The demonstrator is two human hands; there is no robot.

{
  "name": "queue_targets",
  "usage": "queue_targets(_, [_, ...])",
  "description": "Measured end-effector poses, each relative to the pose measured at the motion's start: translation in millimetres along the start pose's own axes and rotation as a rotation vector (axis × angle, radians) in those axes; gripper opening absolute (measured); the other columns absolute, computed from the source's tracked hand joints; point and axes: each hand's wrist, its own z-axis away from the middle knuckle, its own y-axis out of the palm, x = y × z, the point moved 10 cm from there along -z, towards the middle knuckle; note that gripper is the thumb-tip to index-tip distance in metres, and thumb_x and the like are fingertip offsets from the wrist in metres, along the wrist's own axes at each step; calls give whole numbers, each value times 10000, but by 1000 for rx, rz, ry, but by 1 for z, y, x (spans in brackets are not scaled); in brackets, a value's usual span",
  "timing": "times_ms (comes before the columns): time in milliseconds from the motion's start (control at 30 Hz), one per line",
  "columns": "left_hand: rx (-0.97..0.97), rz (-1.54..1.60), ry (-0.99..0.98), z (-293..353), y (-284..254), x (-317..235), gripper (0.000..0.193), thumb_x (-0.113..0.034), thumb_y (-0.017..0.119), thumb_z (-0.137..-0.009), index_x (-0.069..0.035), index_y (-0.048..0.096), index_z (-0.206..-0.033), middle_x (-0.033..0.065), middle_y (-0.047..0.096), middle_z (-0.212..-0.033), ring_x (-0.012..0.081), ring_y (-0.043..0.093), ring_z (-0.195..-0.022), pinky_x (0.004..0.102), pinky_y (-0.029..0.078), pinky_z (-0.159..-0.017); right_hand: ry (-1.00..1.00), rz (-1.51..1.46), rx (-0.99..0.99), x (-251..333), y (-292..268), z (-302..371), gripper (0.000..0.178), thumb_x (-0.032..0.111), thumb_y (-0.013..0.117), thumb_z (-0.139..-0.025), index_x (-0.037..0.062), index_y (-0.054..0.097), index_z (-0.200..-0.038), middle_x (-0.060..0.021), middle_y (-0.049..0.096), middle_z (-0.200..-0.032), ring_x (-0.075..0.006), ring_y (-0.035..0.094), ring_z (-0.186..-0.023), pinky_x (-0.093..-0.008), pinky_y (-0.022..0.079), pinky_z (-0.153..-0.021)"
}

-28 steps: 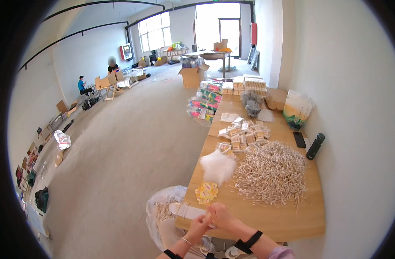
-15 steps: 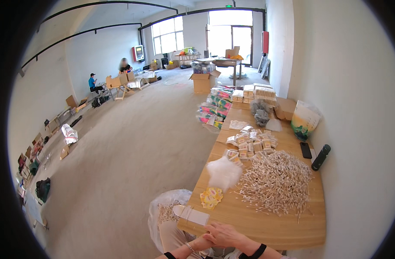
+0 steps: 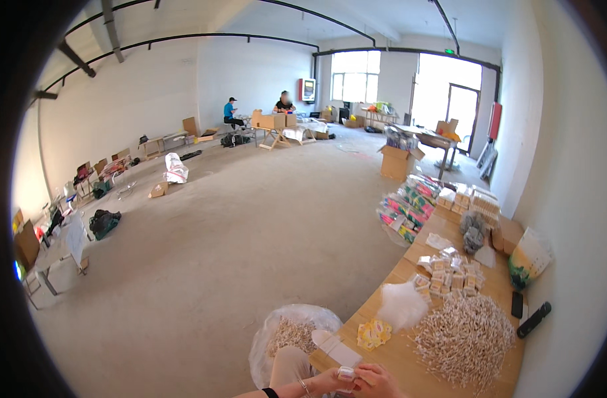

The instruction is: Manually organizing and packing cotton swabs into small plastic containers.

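At the far left, a table with a white board stands by the wall. A dark bag lies on the gray floor near it. A white sack sits farther back, with a brown piece of cardboard just in front. Far away, a person in a blue top sits by some brown boxes, and a person in a black top is just behind the boxes.

Down low, a big clear bag on the floor has cotton swabs in it. The person's knee is in front of it. A long white card with a round end lies on the corner of the wooden table.

The two hands are together at the table's near edge. The left hand holds a small white packet. The right hand has bent fingers and meets the packet's right side. I cannot tell if it pinches the packet.

Just past the hands are yellow cards. Next come a heap of thin, see-through white sheets, many small packs, and a big pile of loose swabs. By the wall lie a black phone and a dark bottle.
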Motion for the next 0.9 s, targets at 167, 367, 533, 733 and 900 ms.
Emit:
queue_targets(167, [-53,74,30,10,19,-34,249,-62,638,-877,-41,610,-1123,64,637,-1047,182,628,-983,322,562,-822,-81,10,19,-7,17,-3,371,237,736,-665,69,670,-988,-65,594,-1060,-274,518,-1092,-378,461,-934])
queue_targets(367, [-22,105,-1,-4,10,5,198,-80,661,-864,-52,642,-1058,23,642,-1007,151,622,-930,319,553,-796,-194,145,-81,-11,24,8,407,299,765,-639,63,653,-951,-64,587,-1025,-270,524,-1062,-379,475,-911])
queue_targets(533, [-33,59,13,1,9,-6,182,-87,664,-863,-48,651,-1040,18,650,-978,140,620,-915,306,545,-781,-230,172,-116,-9,22,7,413,317,788,-614,75,653,-921,-59,583,-1002,-268,537,-1031,-373,495,-871])
queue_targets(733, [-32,-28,55,-3,-2,2,183,-83,656,-868,-39,662,-1046,22,667,-943,132,624,-890,296,535,-780,-143,72,-109,-8,20,2,412,305,813,-593,114,680,-932,-49,599,-949,-277,561,-996,-383,509,-833])
queue_targets(900, [-17,-44,76,-2,-8,4,185,-78,654,-868,-35,664,-1048,22,671,-937,132,626,-884,298,533,-791,-129,37,-100,-8,24,2,425,297,824,-592,113,675,-945,-65,591,-935,-295,558,-993,-401,501,-832])
